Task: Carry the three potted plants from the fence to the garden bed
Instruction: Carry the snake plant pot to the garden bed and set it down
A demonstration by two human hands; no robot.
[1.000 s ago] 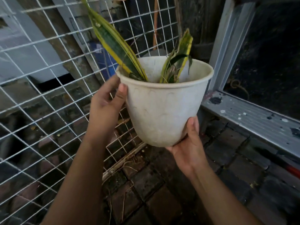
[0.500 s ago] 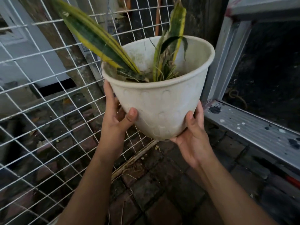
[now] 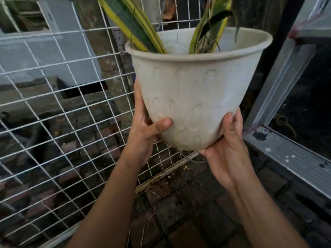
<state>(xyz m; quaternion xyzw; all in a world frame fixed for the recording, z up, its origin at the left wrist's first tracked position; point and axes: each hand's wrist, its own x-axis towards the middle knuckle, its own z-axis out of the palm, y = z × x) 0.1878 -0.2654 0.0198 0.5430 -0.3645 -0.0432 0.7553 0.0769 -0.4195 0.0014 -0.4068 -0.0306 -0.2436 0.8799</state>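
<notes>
I hold a white plastic pot (image 3: 195,90) up in front of me, well above the ground. It carries a snake plant with green leaves edged in yellow (image 3: 132,20). My left hand (image 3: 145,129) grips the pot's lower left side, thumb across the front. My right hand (image 3: 227,149) cups the base from below on the right, thumb up along the wall. The soil is hidden by the rim. Only this one potted plant is in view.
A white wire-mesh fence (image 3: 53,108) fills the left side, with a brick wall and a post behind it. On the right stands a grey metal frame (image 3: 286,151) with paint spots, dark behind it. Dark brick paving (image 3: 179,212) lies below.
The pot has come closer to the camera and higher, so that it looks larger. My left hand slid from the rim down to the lower side; my right stays under the base.
</notes>
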